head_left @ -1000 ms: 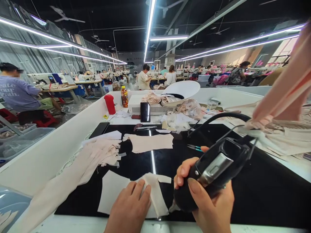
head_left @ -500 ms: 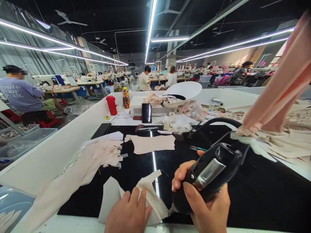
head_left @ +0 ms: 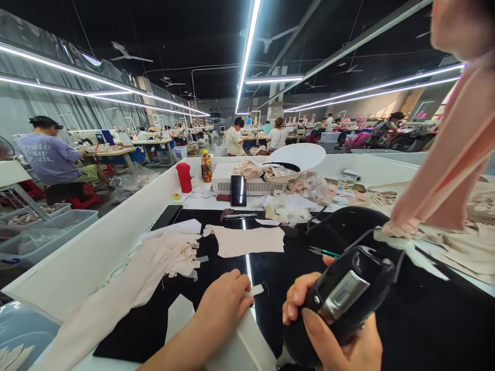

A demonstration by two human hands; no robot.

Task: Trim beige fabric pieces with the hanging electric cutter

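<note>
A pale beige fabric piece [head_left: 253,337] lies on the black work surface in front of me, partly hidden by my left forearm. With bent fingers, my left hand [head_left: 228,296] grips its upper end, where a short tab sticks out. My right hand [head_left: 336,335] is wrapped round a black corded hand iron [head_left: 348,293] with a silver panel on its handle. The iron is tilted, low and just right of the fabric; its underside is mostly hidden. Beyond my left hand a separate beige piece [head_left: 249,242] lies flat.
A heap of beige pieces [head_left: 170,252] lies at the left. Small snips [head_left: 323,251] rest behind the iron. A phone [head_left: 238,190], red cup [head_left: 184,178] and bottle [head_left: 206,166] stand at the back. Pink cloth [head_left: 441,154] hangs at right. Other people sit farther off.
My left hand has gone from lying flat on the fabric to gripping its upper end, farther forward. My view has tipped up slightly. My right hand still holds the iron.
</note>
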